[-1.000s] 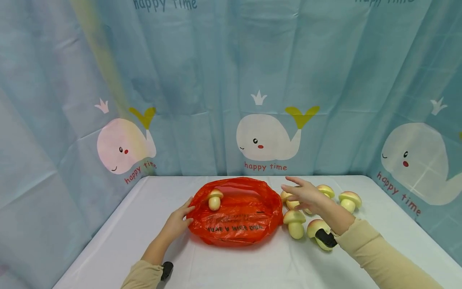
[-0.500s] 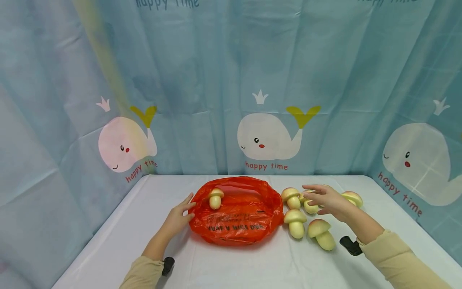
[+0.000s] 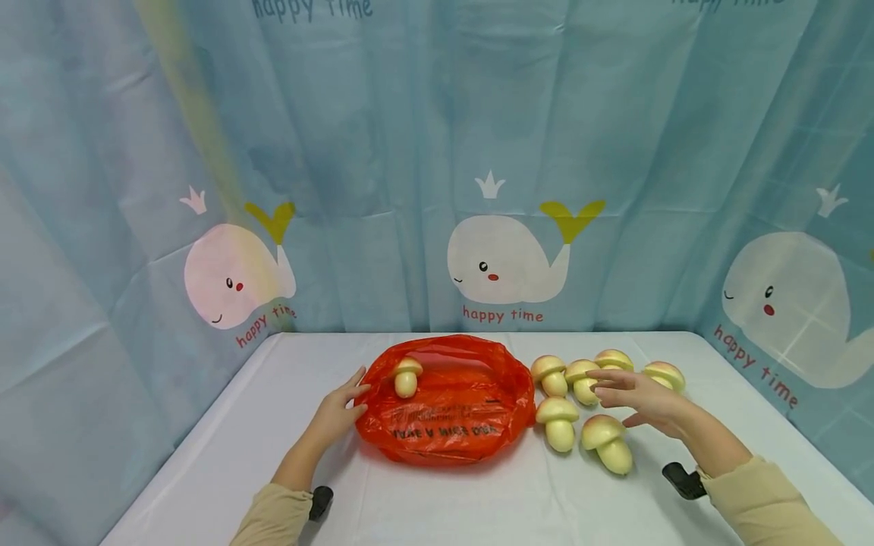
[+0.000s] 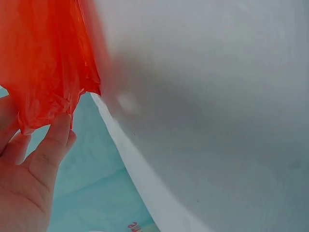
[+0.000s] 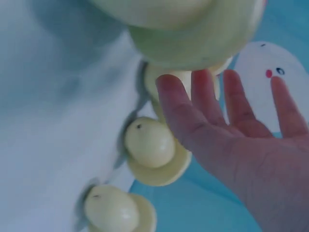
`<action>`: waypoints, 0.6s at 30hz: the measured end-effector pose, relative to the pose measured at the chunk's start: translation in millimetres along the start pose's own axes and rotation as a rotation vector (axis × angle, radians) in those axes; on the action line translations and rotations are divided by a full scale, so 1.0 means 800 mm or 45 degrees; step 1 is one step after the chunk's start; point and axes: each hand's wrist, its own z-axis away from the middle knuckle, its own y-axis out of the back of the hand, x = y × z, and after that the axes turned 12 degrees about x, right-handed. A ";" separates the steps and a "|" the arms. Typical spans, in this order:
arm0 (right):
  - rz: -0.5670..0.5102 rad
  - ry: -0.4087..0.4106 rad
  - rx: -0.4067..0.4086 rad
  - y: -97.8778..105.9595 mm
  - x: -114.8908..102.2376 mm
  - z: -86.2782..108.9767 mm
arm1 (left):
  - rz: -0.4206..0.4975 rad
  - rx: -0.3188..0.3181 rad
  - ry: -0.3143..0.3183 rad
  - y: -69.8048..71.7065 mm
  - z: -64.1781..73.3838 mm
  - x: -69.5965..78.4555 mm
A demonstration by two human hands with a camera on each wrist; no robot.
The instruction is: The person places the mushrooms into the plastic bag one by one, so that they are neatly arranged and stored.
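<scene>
A red plastic bag (image 3: 444, 447) lies with its mouth spread wide on the table. Inside it, towards the left, is a pale yellow toy mushroom (image 3: 406, 378). My left hand (image 3: 334, 417) is at the bag's left side, its fingertips against the plastic; the left wrist view has the thumb (image 4: 57, 133) at the bag's edge. My right hand (image 3: 649, 402) hovers over the right-hand group of toy mushrooms, fingers apart and holding nothing. Below its fingers lies the nearest toy mushroom (image 3: 608, 444). Another toy mushroom (image 5: 150, 142) shows beyond the palm in the right wrist view.
Several toy mushrooms are spread to the right of the bag, one toy mushroom (image 3: 558, 425) close to its side and another toy mushroom (image 3: 664, 374) farthest right. A white cloth covers the table (image 3: 478, 508). Behind it hangs a blue whale-print curtain (image 3: 396, 258).
My right hand has moved right and a little nearer to me, away from the bag, uncovering toy mushrooms. The left hand has stayed at the bag's side.
</scene>
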 end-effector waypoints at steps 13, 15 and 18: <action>0.070 0.045 -0.250 0.010 0.029 -0.003 | 0.016 -0.008 0.015 -0.002 -0.001 -0.002; 0.078 0.032 -0.285 0.011 0.030 -0.004 | 0.014 -0.007 0.018 -0.002 -0.001 -0.003; 0.080 0.002 -0.309 0.012 0.031 -0.003 | 0.014 -0.009 0.007 -0.003 -0.002 -0.003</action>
